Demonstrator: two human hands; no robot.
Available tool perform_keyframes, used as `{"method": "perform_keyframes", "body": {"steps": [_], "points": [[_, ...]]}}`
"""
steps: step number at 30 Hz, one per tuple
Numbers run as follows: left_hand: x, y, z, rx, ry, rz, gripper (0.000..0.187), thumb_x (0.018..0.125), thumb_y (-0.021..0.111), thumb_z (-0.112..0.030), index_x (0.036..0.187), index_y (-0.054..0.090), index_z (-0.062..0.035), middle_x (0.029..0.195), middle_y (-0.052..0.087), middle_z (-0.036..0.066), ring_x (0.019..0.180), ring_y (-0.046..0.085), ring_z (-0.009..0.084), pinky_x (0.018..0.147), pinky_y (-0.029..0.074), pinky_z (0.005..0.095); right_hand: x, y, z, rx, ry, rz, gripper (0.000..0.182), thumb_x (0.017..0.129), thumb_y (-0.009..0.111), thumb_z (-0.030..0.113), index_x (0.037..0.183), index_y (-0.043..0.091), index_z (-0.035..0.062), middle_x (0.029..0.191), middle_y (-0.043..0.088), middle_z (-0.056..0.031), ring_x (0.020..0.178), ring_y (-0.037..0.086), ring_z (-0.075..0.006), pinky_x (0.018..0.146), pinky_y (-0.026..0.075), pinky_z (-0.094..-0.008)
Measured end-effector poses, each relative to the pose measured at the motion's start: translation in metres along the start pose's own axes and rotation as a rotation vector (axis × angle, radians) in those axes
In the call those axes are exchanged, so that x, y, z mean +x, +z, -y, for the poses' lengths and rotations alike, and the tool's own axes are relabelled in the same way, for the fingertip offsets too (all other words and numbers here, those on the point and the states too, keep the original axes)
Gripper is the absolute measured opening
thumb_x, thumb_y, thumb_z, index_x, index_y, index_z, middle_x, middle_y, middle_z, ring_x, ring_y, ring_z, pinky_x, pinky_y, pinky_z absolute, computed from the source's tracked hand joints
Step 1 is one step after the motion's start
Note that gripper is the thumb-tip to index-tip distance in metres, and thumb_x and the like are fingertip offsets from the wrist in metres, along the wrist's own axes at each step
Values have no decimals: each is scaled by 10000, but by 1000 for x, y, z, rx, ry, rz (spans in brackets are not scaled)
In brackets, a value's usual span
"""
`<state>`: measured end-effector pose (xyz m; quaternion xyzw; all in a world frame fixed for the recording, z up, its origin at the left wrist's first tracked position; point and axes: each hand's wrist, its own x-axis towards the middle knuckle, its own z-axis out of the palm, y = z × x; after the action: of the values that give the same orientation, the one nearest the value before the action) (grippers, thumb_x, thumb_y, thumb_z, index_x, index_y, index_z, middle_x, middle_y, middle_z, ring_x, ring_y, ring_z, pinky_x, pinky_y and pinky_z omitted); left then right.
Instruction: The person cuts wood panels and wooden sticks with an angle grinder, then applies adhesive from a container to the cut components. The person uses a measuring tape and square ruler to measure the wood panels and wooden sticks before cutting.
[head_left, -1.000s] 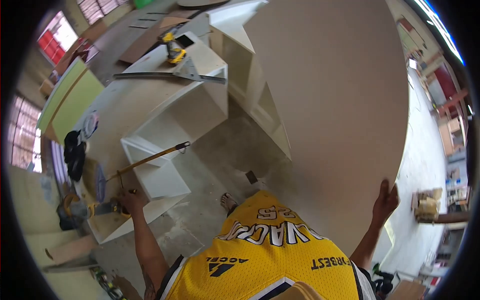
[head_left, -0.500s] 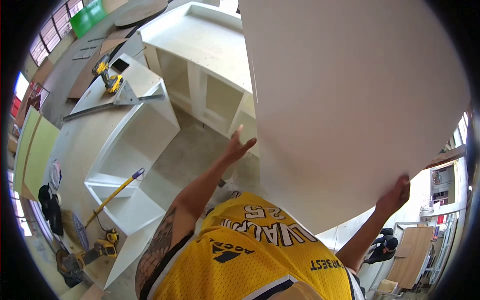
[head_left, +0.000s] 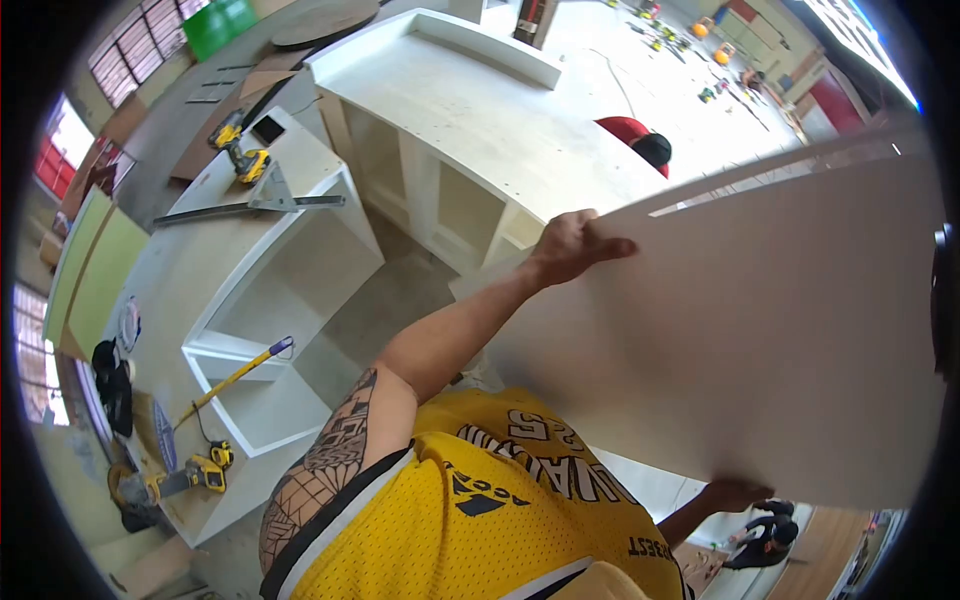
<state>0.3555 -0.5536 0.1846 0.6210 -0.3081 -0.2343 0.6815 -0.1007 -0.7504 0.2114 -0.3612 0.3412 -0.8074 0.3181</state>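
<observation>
A large white panel fills the right of the view, tilted, with its near face towards me. My left hand is closed over the panel's upper left edge, thumb on the near face and fingers going over the far side. Lower right, my right hand grips the bottom edge; part of its fingers is hidden by the panel. Just beyond my left hand stands a long white cabinet with open compartments, partly covered by the panel.
Left stands another white cabinet bearing cordless drills, a phone and a metal square. A yellow-handled tool and a grinder lie nearer. One person is behind the long cabinet, another at lower right.
The panel has swung down and to the right, uncovering the long cabinet and the floor behind. My left hand, open and free before, now holds its upper edge. My right hand has moved lower.
</observation>
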Motion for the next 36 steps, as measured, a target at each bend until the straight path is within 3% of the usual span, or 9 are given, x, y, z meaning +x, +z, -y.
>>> {"method": "perform_keyframes", "body": {"steps": [4, 9, 18, 22, 25, 27, 32, 34, 36], "points": [[13, -2, -70, 360, 76, 19, 789, 774, 919, -702, 1088, 704, -11, 979, 784, 99, 997, 751, 202, 906, 593, 368, -55, 0, -38, 64, 224, -8, 577, 1091, 575, 582, 1394, 630, 94, 1302, 692, -105, 1169, 638, -239, 960, 556, -435], [52, 8, -128, 479, 526, -103, 719, 750, 887, -760, 1001, 708, -112, 880, 771, 65, 867, 719, 222, 1012, 372, 433, -125, -1, -66, 128, 508, 0, 618, 1091, 531, 627, 1462, 596, 136, 1360, 679, -109, 1226, 639, -258, 990, 559, -455], [160, -10, -196, 656, 780, 94, 745, 827, 789, -789, 1048, 768, -78, 818, 794, 62, 875, 737, 253, 1067, 343, 432, -265, 15, -113, 323, 958, 90, 704, 1091, 453, 707, 1585, 533, 211, 1465, 655, -116, 1328, 640, -293, 1044, 565, -493], [230, 5, -186, 825, 755, 147, 825, 812, 762, -840, 1104, 771, -68, 914, 814, 101, 943, 748, 272, 1078, 368, 475, -303, -2, -146, 371, 1024, 201, 821, 1053, 402, 802, 1606, 490, 202, 1576, 566, -90, 1387, 586, -261, 1092, 537, -450], [270, 9, -153, 867, 713, 237, 853, 799, 760, -858, 1115, 773, -65, 949, 817, 110, 1002, 752, 285, 1090, 365, 484, -330, -10, -156, 387, 1325, 302, 974, 1009, 299, 896, 1625, 488, 165, 1606, 563, -115, 1408, 591, -321, 1148, 518, -497], [297, 12, -128, 915, 663, 272, 862, 796, 758, -864, 1130, 777, -69, 968, 819, 121, 1050, 753, 292, 1093, 362, 479, -339, 1, -158, 401, 1656, 280, 1059, 967, 281, 943, 1680, 411, 170, 1689, 450, -142, 1509, 457, -372, 1255, 388, -514], [372, 25, -66, 1065, 525, 370, 895, 766, 718, -931, 1108, 794, -107, 1016, 816, 103, 1063, 757, 273, 1102, 340, 477, -352, 37, -196, 498, 1788, 393, 1102, 925, 383, 946, 1718, 332, 182, 1701, 373, -142, 1464, 475, -383, 1204, 416, -527], [389, 37, -50, 1093, 523, 372, 856, 768, 719, -924, 1076, 799, -130, 1009, 814, 86, 1036, 761, 265, 1085, 346, 487, -354, 51, -207, 508, 1790, 445, 1054, 978, 310, 899, 1752, 228, 189, 1748, 291, -195, 1564, 361, -413, 1303, 306, -555], [394, 39, -38, 1133, 478, 376, 719, 794, 787, -825, 989, 781, -133, 929, 806, 54, 967, 765, 249, 1070, 366, 472, -359, 59, -213, 418, 1827, 308, 1030, 974, 366, 879, 1733, 266, 191, 1745, 303, -189, 1556, 375, -416, 1286, 341, -564]]}}
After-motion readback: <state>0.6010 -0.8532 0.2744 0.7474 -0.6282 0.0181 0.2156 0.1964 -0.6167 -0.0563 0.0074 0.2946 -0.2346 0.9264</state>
